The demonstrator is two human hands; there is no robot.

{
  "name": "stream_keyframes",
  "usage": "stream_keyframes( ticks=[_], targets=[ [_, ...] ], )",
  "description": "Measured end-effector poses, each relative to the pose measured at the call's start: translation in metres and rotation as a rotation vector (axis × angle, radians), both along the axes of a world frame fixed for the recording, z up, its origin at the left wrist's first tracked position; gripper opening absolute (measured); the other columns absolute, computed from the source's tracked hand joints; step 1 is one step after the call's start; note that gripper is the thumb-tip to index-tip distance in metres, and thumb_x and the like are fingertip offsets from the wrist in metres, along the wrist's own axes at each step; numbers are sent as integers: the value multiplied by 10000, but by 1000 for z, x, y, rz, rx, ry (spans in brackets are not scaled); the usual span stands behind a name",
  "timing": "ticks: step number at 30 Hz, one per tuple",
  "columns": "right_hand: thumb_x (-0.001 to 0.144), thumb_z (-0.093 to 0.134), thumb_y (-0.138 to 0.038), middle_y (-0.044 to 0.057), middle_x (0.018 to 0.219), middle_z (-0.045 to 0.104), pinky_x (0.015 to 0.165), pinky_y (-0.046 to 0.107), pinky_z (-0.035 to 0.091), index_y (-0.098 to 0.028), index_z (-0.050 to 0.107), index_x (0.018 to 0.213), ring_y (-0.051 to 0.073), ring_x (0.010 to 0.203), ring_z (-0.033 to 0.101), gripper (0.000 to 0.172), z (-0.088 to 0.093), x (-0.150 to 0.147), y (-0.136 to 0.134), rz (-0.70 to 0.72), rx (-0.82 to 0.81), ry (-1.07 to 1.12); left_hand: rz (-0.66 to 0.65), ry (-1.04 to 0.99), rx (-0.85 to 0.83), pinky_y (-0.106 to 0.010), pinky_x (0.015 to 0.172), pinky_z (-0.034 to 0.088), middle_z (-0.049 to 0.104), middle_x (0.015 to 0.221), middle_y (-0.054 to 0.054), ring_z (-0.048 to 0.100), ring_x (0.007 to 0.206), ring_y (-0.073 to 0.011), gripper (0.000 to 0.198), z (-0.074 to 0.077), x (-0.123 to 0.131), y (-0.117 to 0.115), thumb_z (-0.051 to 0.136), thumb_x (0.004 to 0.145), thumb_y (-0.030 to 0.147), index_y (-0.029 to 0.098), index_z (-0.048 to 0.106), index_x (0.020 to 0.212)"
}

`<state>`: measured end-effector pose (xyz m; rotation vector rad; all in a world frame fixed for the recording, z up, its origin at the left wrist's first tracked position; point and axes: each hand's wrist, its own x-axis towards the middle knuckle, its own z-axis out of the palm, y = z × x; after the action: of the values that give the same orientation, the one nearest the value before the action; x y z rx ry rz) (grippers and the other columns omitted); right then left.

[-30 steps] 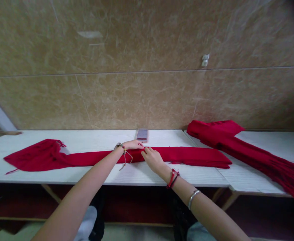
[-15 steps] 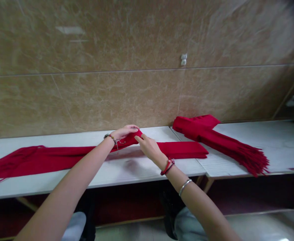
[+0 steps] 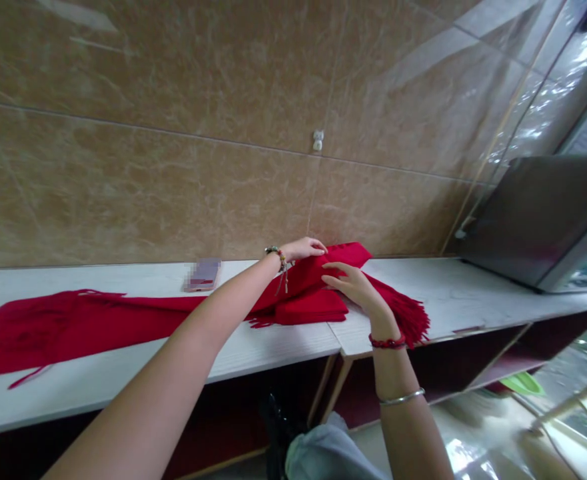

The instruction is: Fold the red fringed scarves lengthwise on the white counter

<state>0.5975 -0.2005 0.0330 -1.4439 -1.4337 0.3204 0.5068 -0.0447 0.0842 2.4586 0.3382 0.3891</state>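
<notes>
A long red scarf (image 3: 138,327) lies along the white tabletop (image 3: 253,350), its left part spread out flat. Its right end overlaps a folded red pile (image 3: 313,305), with a short fringe showing at the pile's left. A second red scarf with a thick fringe (image 3: 406,310) reaches out to the right beneath my right hand. My left hand (image 3: 304,249) is at the upper edge of the red cloth, fingers extended and not closed on it. Just right of it, my right hand (image 3: 356,285) hovers over the cloth, fingers apart. Where the scarves overlap, their edges are hard to separate.
A phone (image 3: 204,275), partly blurred, lies by the tiled wall (image 3: 173,187). At the right end of the counter stands a large grey box-like appliance (image 3: 538,220). Dark open shelves (image 3: 423,367) run below, with a green basin (image 3: 523,383) lower right.
My view has swung right. Both hands have moved right along the table and opened, letting go of the scarf end, which now lies over the folded pile. The phone has come into view.
</notes>
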Motion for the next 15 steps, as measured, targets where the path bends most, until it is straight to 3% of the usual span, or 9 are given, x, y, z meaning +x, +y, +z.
stream_keyframes(
  ticks=[3, 6, 9, 11, 15],
  targets=[
    [719, 598, -324, -11, 702, 604, 539, 230, 500, -154, 604, 821, 112, 596, 570, 198, -25, 28, -2, -43, -107, 169, 24, 106, 161, -248, 927, 361, 558, 1220, -96, 507, 1086, -165, 338, -22, 27, -15, 366, 878, 198, 92, 553, 1140],
    [680, 606, -172, -74, 490, 497, 415, 184, 431, -161, 542, 716, 83, 430, 498, 74, -49, 45, 5, -153, -243, 185, 52, 153, 196, -331, 978, 321, 494, 1285, -144, 457, 1158, -217, 390, -46, 22, -27, 340, 900, 245, 88, 481, 1228],
    [685, 550, -78, -91, 427, 469, 380, 173, 398, -169, 519, 760, 87, 382, 489, 122, -62, 50, 13, -192, -326, 204, 152, 236, 304, -465, 981, 292, 375, 1371, -177, 385, 1221, -295, 547, -69, -16, -38, 338, 895, 456, 146, 343, 1345],
    [698, 509, -52, -88, 431, 483, 388, 175, 404, -166, 524, 838, 91, 386, 501, 181, -64, 50, 15, -164, -345, 227, 188, 328, 411, -526, 996, 240, 268, 1435, -161, 254, 1300, -320, 652, -81, -48, -43, 378, 842, 573, 205, 288, 1374],
    [734, 480, -79, -72, 486, 501, 413, 181, 412, -157, 552, 970, 95, 428, 520, 258, -63, 50, 17, -186, -357, 169, 185, 377, 475, -464, 1022, 255, 214, 1457, -167, 193, 1331, -297, 634, -95, -90, -50, 422, 858, 495, 169, 283, 1383]
  ],
)
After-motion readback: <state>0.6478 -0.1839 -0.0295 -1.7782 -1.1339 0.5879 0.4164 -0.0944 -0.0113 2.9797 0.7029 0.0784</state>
